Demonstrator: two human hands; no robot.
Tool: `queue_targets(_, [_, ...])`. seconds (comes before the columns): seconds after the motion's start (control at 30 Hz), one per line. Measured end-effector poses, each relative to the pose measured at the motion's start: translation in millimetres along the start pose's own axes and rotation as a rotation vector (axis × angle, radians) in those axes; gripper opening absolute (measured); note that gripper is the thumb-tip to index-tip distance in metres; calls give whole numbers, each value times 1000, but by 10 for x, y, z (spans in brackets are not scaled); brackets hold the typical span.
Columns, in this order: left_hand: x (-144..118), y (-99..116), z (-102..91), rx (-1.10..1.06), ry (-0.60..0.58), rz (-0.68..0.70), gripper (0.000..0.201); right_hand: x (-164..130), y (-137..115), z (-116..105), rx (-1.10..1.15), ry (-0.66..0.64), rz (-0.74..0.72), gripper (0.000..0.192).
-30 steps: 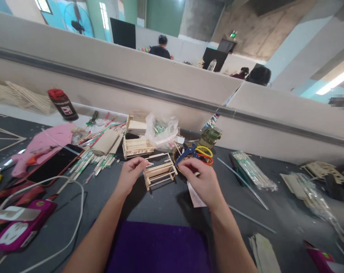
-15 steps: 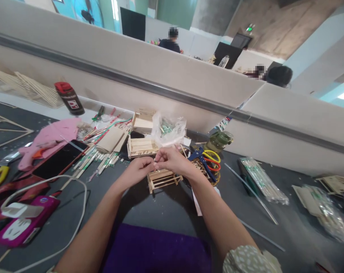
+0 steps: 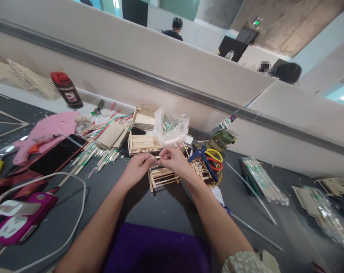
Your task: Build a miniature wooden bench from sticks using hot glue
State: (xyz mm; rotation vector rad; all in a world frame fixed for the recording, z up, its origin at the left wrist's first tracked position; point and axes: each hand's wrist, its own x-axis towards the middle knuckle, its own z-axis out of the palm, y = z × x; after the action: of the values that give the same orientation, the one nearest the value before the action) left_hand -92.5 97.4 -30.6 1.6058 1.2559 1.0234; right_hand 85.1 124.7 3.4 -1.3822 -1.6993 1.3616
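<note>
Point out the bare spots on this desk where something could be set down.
Bare dark top lies between the white cable and the small stick frame, and right of the right hand before the clear rod. It is crowded behind both hands, around the scissors and loose sticks.

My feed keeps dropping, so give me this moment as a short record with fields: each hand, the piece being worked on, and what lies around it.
left hand: pinching a thin stick above the wooden frame
right hand: pinching the same stick from the other side
wooden frame: on the dark table, under both hands
right of frame: scissors, green jar
left of frame: phone, white cable
</note>
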Motion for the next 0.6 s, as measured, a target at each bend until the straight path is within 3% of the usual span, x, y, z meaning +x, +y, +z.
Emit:
queue_targets(0.17, [-91, 22, -323, -1, 148, -98, 35, -228, -110, -112, -25, 152, -129, 14])
queue_targets(0.27, [-269, -52, -536, 93, 47, -146, 29, -529, -155, -27, -125, 137, -131, 8])
queue_targets(0.37, [-530, -227, -663, 260, -38, -194, 25, -836, -46, 323, -189, 69, -100, 12])
queue_targets(0.47, [-797, -432, -707, 335, 49, -268, 28, -993, 189, 849, -347, -16, -174, 12])
queue_targets(0.6, [-1031, -569, -675, 325, 216, -355, 31, -898, 446, 1420, -561, 78, -196, 12])
